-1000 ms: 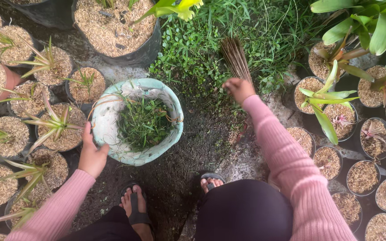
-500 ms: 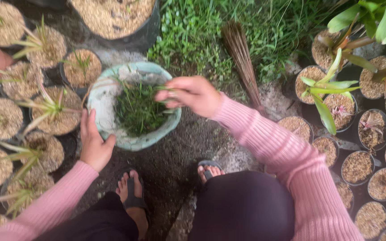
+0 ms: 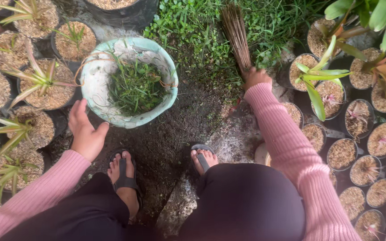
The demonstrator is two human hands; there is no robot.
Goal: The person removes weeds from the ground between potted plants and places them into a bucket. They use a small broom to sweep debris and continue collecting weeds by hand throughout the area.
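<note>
A pale green bucket holding pulled green weeds stands on dark soil ahead of me. My left hand rests open against the bucket's near left rim. Out to the right, my right hand is closed around the base of a brown stick broom whose bristles lie over the green ground cover. Both arms wear pink knitted sleeves. My feet in dark sandals are on the soil below.
Black pots of husk with small striped plants crowd the left side. More small pots and broad-leaved plants fill the right. A large black pot sits at the top.
My right hand left the bucket, where it hovered over the weeds, and went back right to the broom. The left hand stayed at the bucket's rim.
</note>
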